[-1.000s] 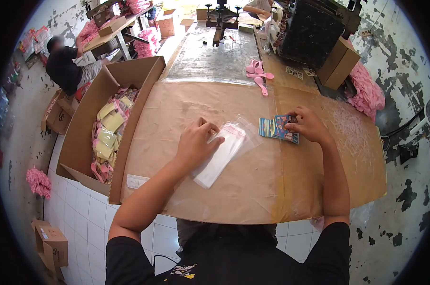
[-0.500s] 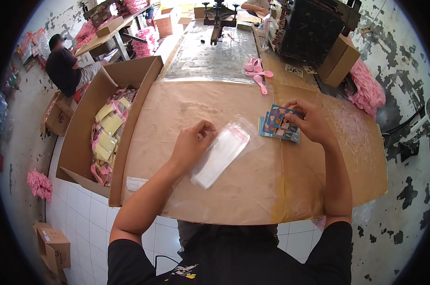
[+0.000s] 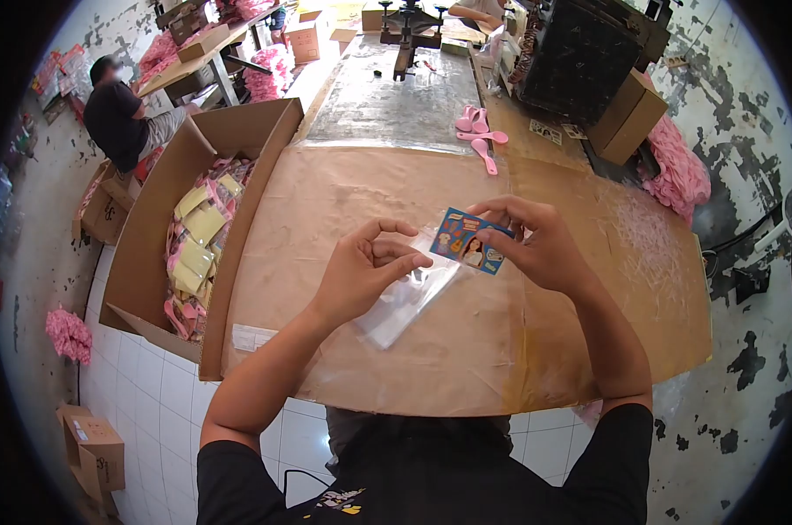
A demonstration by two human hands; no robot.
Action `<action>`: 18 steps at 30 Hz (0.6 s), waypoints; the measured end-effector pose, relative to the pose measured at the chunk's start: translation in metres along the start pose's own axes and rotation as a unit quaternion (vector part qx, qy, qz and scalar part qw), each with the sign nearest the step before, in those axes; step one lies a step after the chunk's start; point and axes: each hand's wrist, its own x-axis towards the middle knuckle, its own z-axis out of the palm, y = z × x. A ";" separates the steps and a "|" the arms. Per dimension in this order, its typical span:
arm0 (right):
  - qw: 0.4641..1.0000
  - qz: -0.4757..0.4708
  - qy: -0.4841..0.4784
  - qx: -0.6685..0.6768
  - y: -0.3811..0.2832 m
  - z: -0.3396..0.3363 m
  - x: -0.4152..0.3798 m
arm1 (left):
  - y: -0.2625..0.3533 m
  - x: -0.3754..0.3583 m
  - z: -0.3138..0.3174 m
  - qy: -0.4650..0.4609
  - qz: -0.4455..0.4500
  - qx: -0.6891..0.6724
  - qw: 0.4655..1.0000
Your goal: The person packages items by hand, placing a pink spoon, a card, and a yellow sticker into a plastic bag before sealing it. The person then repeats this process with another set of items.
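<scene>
My right hand (image 3: 531,241) holds a blue printed card (image 3: 472,242) between thumb and fingers, over the upper end of a stack of clear plastic bags (image 3: 404,306). Whether other cards lie behind it or under the hand is hidden. My left hand (image 3: 369,267) is just left of the card, above the bags' left edge, its index finger raised apart from the thumb. Nothing is plainly visible in its fingers. The bags lie slanted on the brown-covered table (image 3: 431,376).
An open cardboard box (image 3: 260,201) of packed pouches (image 3: 202,226) stands left. Pink spoons (image 3: 483,156) lie beyond my hands. A metal press (image 3: 406,44) and a black machine (image 3: 575,61) are farther back. A person (image 3: 116,118) sits back left; another person's arm (image 3: 474,12) shows at the top.
My right hand has moved left with a blue card, from the card stack to above the bags. My left hand has shifted slightly right, its index finger lifted from the thumb.
</scene>
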 end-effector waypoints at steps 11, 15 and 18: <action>0.988 -0.135 -0.080 0.005 -0.010 0.010 0.017 | 0.006 -0.006 0.003 -0.007 0.004 0.043 0.999; 0.982 -0.147 -0.109 -0.050 -0.010 0.024 0.018 | 0.003 -0.007 0.004 -0.029 0.018 0.093 0.995; 0.991 -0.128 -0.039 -0.029 -0.003 0.026 0.019 | -0.001 -0.005 0.004 -0.019 0.018 0.091 0.996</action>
